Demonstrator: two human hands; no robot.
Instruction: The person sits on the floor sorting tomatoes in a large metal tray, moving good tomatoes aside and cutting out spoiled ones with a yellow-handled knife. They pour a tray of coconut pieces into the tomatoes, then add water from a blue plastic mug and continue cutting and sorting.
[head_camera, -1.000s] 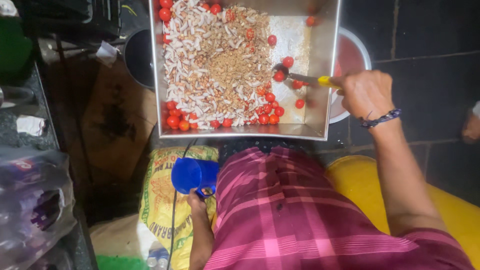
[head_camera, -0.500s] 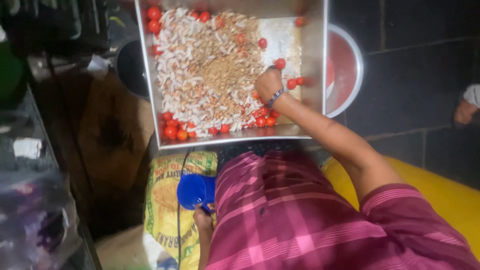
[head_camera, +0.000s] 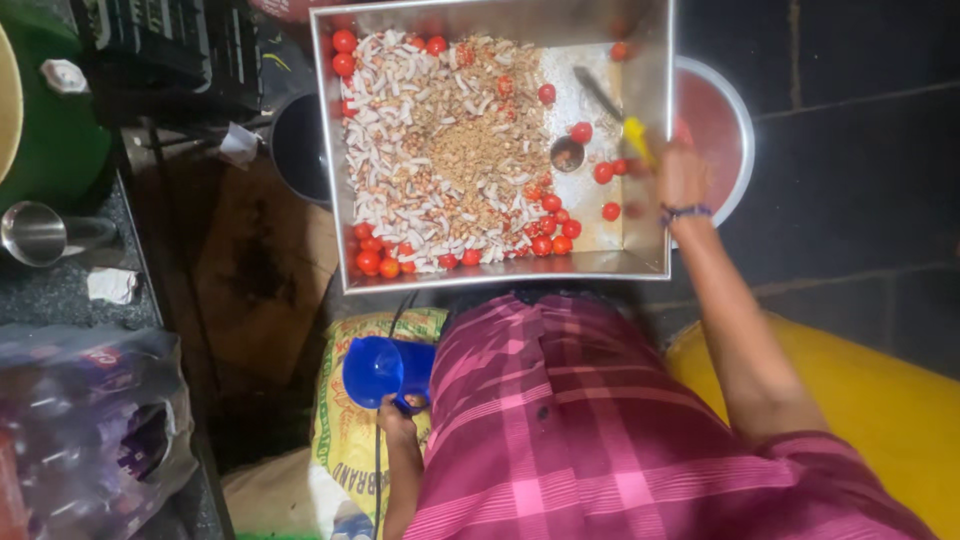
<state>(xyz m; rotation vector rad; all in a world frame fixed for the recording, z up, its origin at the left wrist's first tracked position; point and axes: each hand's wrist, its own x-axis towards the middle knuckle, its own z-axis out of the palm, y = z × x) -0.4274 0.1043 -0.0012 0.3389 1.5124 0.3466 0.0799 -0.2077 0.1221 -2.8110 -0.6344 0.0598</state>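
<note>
**Blue scoop low, yellow-handled spoon at the tray**

Nearest the camera: a pink and magenta checked garment (head_camera: 590, 420) filling the lower middle. Just left of it, the left hand (head_camera: 395, 412), fingers curled tight round the handle of a blue plastic scoop (head_camera: 375, 368), held over a yellow printed sack (head_camera: 345, 430) that lies on the floor. At the lower right, a rounded yellow container (head_camera: 860, 400), partly hidden by the forearm.

Along the left edge, a dark speckled counter (head_camera: 60, 290) bearing a crumpled clear plastic bag (head_camera: 90, 420) at its near end, a scrap of white paper (head_camera: 110, 285) further up, then a steel tumbler (head_camera: 40, 232) lying on its side. Beyond that, a green drum (head_camera: 50, 140) with a white cap — only part in view.

Further out, a brown cardboard sheet (head_camera: 250, 270) on dark ground, and past it a black round pot (head_camera: 300, 150) touching the left wall of a large square steel tray (head_camera: 640, 265). Inside the tray: pale coconut slivers (head_camera: 400, 180) spread across the left and middle, a tan heap of grain (head_camera: 470, 150) at the centre, red cherry tomatoes (head_camera: 550, 235) strung along the near edge, the far left corner and the bare right part.

At the tray's right wall, the right hand (head_camera: 680, 175), banded at the wrist, closed on a yellow-handled spoon (head_camera: 610, 115) — bowl resting on the bare steel. Behind that wall, a round steel plate (head_camera: 720, 130) with red inside. Farthest right, dark tiled floor (head_camera: 860, 150).
</note>
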